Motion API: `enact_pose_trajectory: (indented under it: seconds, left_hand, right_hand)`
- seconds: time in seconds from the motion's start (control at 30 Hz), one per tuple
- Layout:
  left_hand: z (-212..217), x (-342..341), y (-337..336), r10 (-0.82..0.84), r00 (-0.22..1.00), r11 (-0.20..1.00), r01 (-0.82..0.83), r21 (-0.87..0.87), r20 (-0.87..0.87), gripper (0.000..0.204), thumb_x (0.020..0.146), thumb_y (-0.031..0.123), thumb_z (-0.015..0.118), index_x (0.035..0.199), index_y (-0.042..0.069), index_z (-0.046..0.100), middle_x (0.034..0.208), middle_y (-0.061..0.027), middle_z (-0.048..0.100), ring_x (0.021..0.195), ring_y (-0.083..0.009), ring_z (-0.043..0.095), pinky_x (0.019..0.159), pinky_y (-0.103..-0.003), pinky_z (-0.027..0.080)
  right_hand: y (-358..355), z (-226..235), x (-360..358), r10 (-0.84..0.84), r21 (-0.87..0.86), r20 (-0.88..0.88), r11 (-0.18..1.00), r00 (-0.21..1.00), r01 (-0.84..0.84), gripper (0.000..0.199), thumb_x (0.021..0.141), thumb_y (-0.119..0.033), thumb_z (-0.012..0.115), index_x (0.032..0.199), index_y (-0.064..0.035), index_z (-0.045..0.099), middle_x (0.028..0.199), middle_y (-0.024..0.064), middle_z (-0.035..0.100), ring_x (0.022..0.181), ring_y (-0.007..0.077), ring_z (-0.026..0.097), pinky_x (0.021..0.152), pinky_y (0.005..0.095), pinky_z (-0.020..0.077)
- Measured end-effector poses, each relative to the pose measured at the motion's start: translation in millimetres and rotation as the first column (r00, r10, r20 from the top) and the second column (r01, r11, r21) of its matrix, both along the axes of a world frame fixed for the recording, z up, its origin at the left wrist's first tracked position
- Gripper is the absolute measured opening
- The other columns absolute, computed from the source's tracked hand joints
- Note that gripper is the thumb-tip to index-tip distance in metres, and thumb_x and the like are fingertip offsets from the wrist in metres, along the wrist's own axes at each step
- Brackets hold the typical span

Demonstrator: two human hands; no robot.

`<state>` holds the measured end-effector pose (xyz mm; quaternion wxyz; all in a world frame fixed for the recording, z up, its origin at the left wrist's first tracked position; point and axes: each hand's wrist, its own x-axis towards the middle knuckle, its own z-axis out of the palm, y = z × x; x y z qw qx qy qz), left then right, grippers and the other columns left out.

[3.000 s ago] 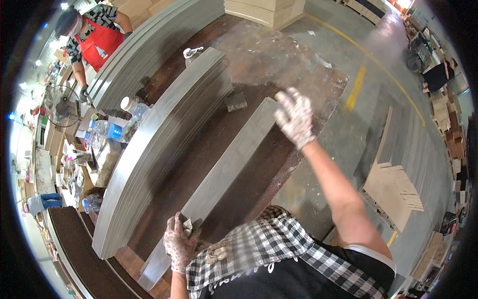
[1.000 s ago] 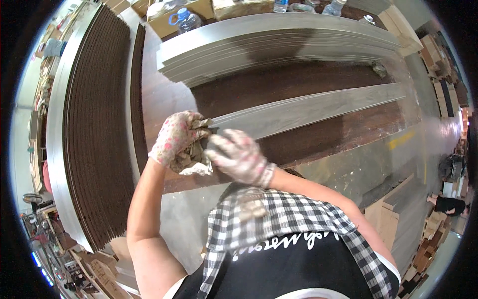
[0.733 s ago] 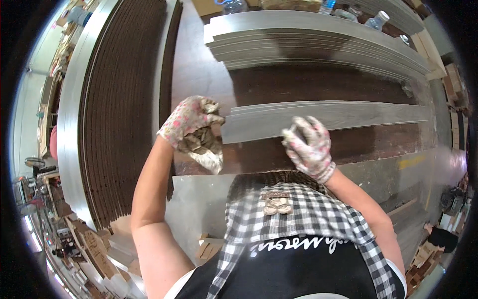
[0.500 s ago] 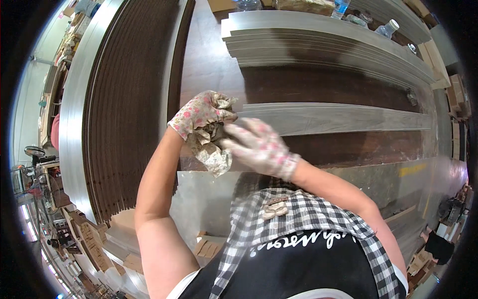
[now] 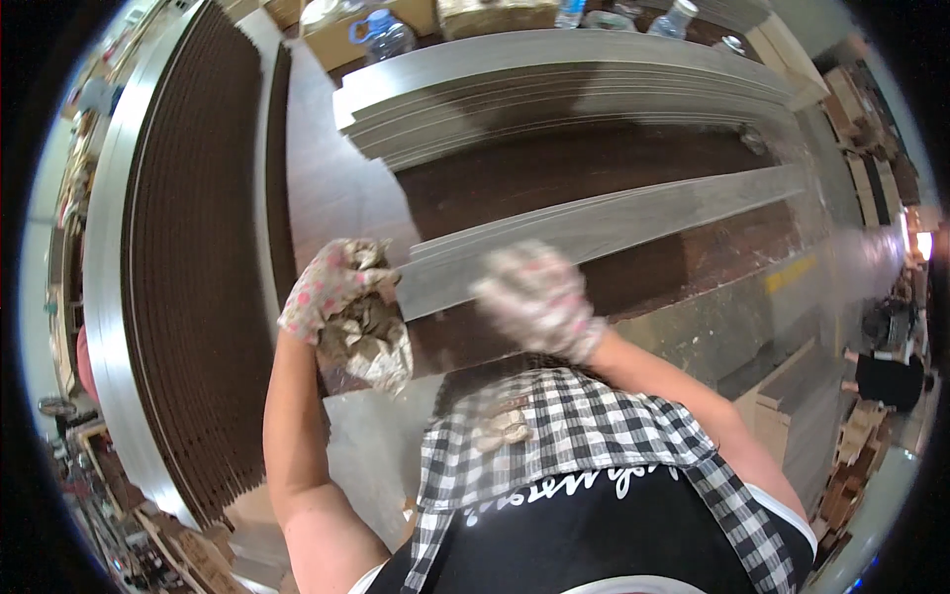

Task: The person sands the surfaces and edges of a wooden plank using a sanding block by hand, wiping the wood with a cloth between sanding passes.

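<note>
My left hand [image 5: 332, 292], in a white glove with pink flowers, is closed around a crumpled, dirt-stained rag [image 5: 381, 346]. Part of the rag hangs down below the fingers over the dark brown table. To the right, my right hand [image 5: 539, 297] wears a matching glove and is smeared by motion, so its fingers do not show clearly. It hovers by the front edge of a low stack of thin grey boards [image 5: 633, 220]. The rag and the right hand are apart.
A tall row of brown-edged boards [image 5: 198, 198] stands along the left. Behind the low stack lies a higher stack of grey boards [image 5: 554, 74]. At the back are a blue-capped jug [image 5: 386, 38], a clear bottle [image 5: 675, 20] and a cardboard box [image 5: 327, 40].
My right hand has come away from the rag and moved right. My left hand, still gripping the rag, sits lower and farther left in view. The whole view has turned and shifted.
</note>
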<state>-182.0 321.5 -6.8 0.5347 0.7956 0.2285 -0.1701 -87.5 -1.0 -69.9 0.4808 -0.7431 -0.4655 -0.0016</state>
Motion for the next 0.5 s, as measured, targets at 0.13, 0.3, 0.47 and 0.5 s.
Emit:
enact_pose_trajectory:
  seconds: [0.13, 0.3, 0.47, 0.5]
  left_hand:
    - [8, 6, -11, 0.027, 0.999, 1.000, -0.026, -0.012, 0.031, 0.033, 0.080, 0.009, 0.084, 0.107, -0.004, 0.069, 0.083, 0.0059, 0.062, 0.077, -0.0055, 0.054, 0.072, -0.026, 0.049]
    - [60, 19, -65, -0.317, 0.922, 0.660, 0.046, 0.750, 0.223, 0.039, 0.076, 0.009, 0.079, 0.113, 0.005, 0.068, 0.108, -0.0143, 0.070, 0.095, -0.0367, 0.067, 0.082, -0.043, 0.055]
    - [49, 49, -166, -0.440, 0.825, 0.773, 0.147, 0.617, 0.354, 0.082, 0.070, 0.017, 0.086, 0.143, 0.007, 0.049, 0.138, -0.0165, 0.057, 0.107, -0.0368, 0.066, 0.090, -0.042, 0.055]
    - [33, 48, -169, -0.522, 0.812, 0.655, 0.186, 0.732, 0.261, 0.080, 0.071, 0.016, 0.085, 0.142, 0.006, 0.049, 0.136, -0.0162, 0.058, 0.108, -0.0378, 0.065, 0.093, -0.042, 0.055]
  right_hand:
    - [-127, 2, 67, -0.627, -0.161, 0.091, 0.758, 0.774, 0.633, 0.045, 0.088, -0.013, 0.063, 0.132, -0.0086, 0.058, 0.140, 0.0165, 0.053, 0.122, 0.0292, 0.052, 0.110, 0.0469, 0.0374]
    - [-48, 38, 13, -0.435, -0.074, 0.473, 0.847, 0.766, 0.527, 0.045, 0.087, -0.027, 0.066, 0.129, -0.0117, 0.061, 0.139, 0.0098, 0.055, 0.119, 0.0233, 0.055, 0.108, 0.0436, 0.0399]
    - [-69, -16, 33, -0.401, -0.195, 0.487, 0.817, 0.776, 0.543, 0.051, 0.091, -0.037, 0.064, 0.138, -0.0181, 0.056, 0.147, 0.0079, 0.050, 0.129, 0.0281, 0.050, 0.110, 0.0451, 0.0398]
    - [-96, -16, 59, -0.455, -0.176, 0.506, 0.777, 0.733, 0.604, 0.050, 0.092, -0.035, 0.062, 0.139, -0.0173, 0.056, 0.148, 0.0085, 0.049, 0.131, 0.0285, 0.049, 0.110, 0.0459, 0.0383]
